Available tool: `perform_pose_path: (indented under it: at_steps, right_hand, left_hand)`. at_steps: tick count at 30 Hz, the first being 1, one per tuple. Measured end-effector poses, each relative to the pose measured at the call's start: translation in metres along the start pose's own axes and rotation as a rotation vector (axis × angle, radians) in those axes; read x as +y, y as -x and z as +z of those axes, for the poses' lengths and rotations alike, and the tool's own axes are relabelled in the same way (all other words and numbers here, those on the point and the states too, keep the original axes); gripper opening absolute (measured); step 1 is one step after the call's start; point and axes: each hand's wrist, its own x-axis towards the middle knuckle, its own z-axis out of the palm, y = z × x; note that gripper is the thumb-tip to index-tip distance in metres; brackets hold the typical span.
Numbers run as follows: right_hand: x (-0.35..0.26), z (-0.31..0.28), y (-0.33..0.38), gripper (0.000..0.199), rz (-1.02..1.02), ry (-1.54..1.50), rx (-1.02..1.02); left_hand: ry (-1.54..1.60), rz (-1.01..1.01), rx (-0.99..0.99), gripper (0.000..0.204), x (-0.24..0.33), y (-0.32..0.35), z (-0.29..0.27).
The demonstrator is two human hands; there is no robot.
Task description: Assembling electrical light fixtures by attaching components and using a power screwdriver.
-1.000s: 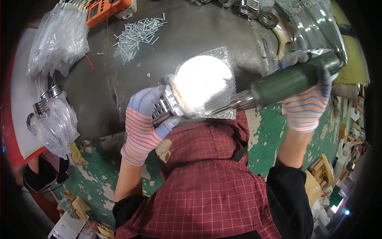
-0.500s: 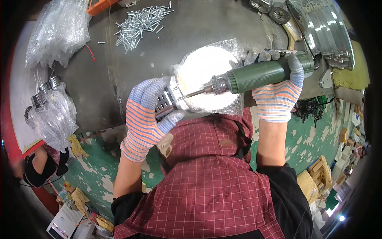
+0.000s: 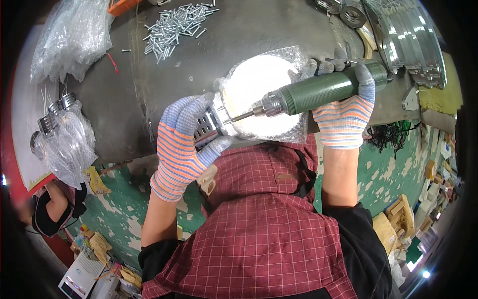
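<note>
On the dark surface (image 3: 249,30), a white round fixture in bubble wrap (image 3: 259,94) lies near the front edge. The right hand (image 3: 343,112) grips a green power screwdriver (image 3: 323,92); the left hand (image 3: 184,144) clasps the fixture's perforated metal bracket (image 3: 206,124), which the bit touches.

So the bubble-wrapped round piece (image 3: 259,94) sits on the surface (image 3: 164,89) right at its near edge, in front of the person. Left hand (image 3: 184,142) grips the perforated metal clamp (image 3: 206,124) at the piece's left side, right hand (image 3: 343,112) holds the power screwdriver (image 3: 318,92) lying across it from the right, bit pointing left at the clamp. Loose screws (image 3: 174,22) are piled further back on the left, stacked metal bands (image 3: 408,40) far right, bagged clamps (image 3: 62,134) off the left edge
</note>
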Motion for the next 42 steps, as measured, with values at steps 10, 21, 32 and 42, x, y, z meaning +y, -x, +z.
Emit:
perform_pose_path:
  at_steps: [10,21,32,42]
  right_hand:
    - [0.005,-0.005,-0.009,0.016,-0.012,0.038,0.183]
    - [0.008,-0.005,-0.005,0.013,0.037,0.014,0.128]
    - [0.006,-0.002,-0.011,0.014,0.009,0.059,0.142]
    - [0.005,0.000,-0.018,0.022,-0.067,0.012,0.138]
  left_hand:
    - [0.034,0.055,0.007,0.071,-0.003,-0.002,0.001]
    - [-0.020,0.060,0.004,0.073,-0.008,0.001,0.004]
    - [0.058,0.056,0.036,0.070,-0.007,-0.001,0.005]
    - [0.041,0.132,0.056,0.068,-0.006,-0.005,0.003]
